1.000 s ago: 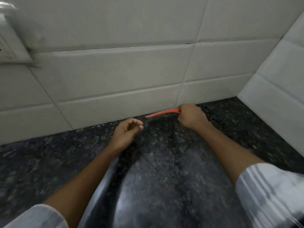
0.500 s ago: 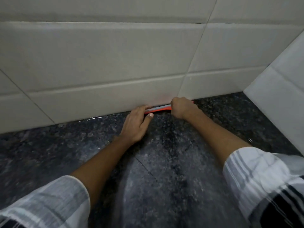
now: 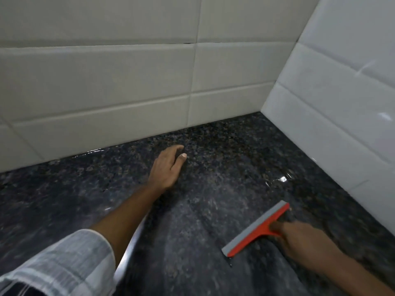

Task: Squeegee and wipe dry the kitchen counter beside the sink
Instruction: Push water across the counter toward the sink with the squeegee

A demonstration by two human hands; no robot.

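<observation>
Resting at ten o'clock, my left hand (image 3: 168, 167) lies loosely spread on the counter (image 3: 64, 199), gripping nothing. Water glints along the wall tiles (image 3: 96, 86); I judge it may be missed. At four o'clock my right hand (image 3: 299, 238) grips the squeegee (image 3: 256, 229); its blade runs seven to one o'clock, rubber edge toward ten. A tilted blade could leave streaks.

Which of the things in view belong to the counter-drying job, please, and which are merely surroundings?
Part of the job:
- orange squeegee, gripped by the right hand
- dark granite counter, with water pooled by the right wall
- left hand, resting open on the counter

Just there:
- wall tiles
- striped sleeve
</observation>
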